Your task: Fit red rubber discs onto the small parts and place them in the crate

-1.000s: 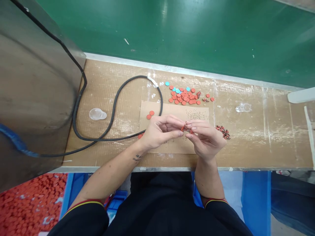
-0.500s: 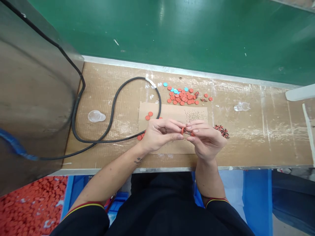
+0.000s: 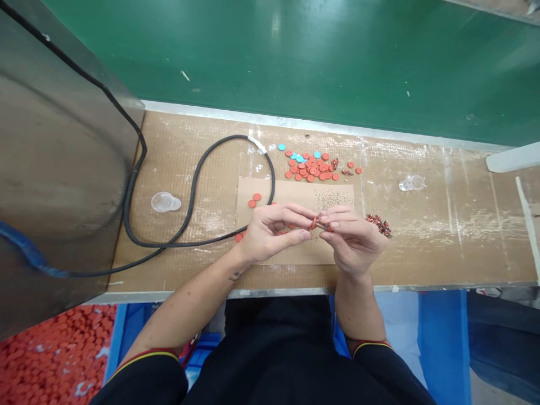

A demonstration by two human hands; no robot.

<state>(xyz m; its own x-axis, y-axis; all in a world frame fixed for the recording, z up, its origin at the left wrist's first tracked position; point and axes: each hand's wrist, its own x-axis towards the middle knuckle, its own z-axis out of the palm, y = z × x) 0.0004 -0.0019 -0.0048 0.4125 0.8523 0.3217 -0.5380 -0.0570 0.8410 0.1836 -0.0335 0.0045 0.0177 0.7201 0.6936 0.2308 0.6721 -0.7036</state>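
Note:
My left hand (image 3: 272, 232) and my right hand (image 3: 351, 236) meet over a small cardboard sheet (image 3: 295, 194) on the bench. The fingertips of both pinch a small red disc on a thin metal pin (image 3: 319, 225) between them. A heap of red and blue discs (image 3: 314, 166) lies beyond the hands. A pile of small assembled red and dark pieces (image 3: 379, 224) sits just right of my right hand. Tiny dark specks (image 3: 335, 197) are scattered on the sheet's far right part.
A black cable (image 3: 198, 185) loops across the bench's left half beside a metal housing (image 3: 54, 157). Two clear plastic bits (image 3: 165, 202) (image 3: 411, 183) lie on the bench. A green belt (image 3: 295, 56) runs behind. A bin of red discs (image 3: 50, 354) is below left.
The hands stay together pinching the small piece, with only slight finger shifts. The view has drifted a little, so everything sits slightly lower in the picture.

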